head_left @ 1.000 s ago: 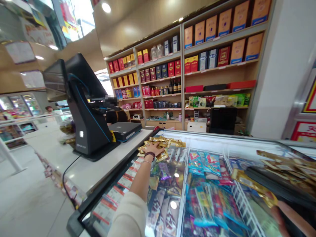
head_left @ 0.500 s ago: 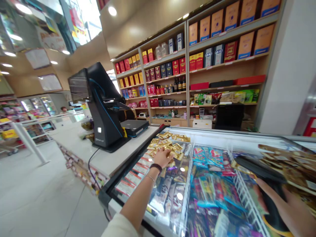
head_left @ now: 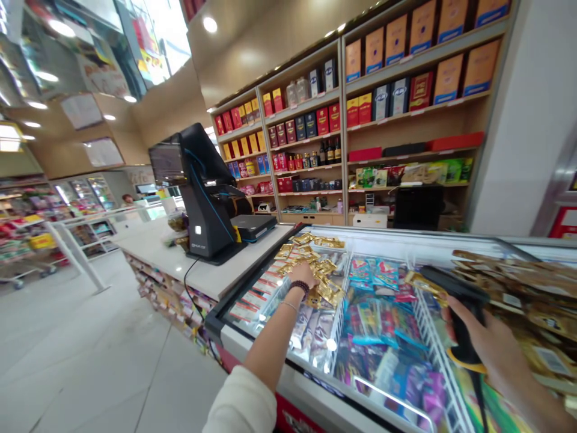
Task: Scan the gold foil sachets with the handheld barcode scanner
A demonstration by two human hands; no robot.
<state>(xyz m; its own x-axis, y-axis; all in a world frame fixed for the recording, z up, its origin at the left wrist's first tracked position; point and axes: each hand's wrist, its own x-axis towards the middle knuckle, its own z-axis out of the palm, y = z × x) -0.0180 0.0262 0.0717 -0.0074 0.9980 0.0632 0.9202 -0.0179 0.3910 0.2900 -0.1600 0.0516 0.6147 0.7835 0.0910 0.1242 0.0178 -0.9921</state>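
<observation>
My left hand [head_left: 303, 275], with a dark bead bracelet at its wrist, reaches down into a pile of gold-wrapped packets [head_left: 328, 293] in the chest freezer [head_left: 265, 361]. Its fingers are mostly hidden, so their grip cannot be told. On the right, my right hand [head_left: 491, 343] is closed around the handle of a black barcode scanner [head_left: 455, 285] with a yellow lower edge and a hanging cable. A gold packet [head_left: 426, 282] shows beside the scanner's head; whether my fingers also pinch it is unclear. Blue ice cream packets [head_left: 374, 322] lie between my hands.
White wire dividers [head_left: 430, 337] separate the freezer's sections. Brown packets [head_left: 518, 294] are heaped at right. Left of the freezer, a counter [head_left: 202, 282] carries a black checkout terminal [head_left: 205, 204] and its cable. Shelves of boxes [head_left: 311, 126] line the back wall; a person sits far left.
My left hand has pushed deeper into the gold packets, its fingers now less visible. The scanner in my right hand has shifted left and up in view. The camera has turned slightly left.
</observation>
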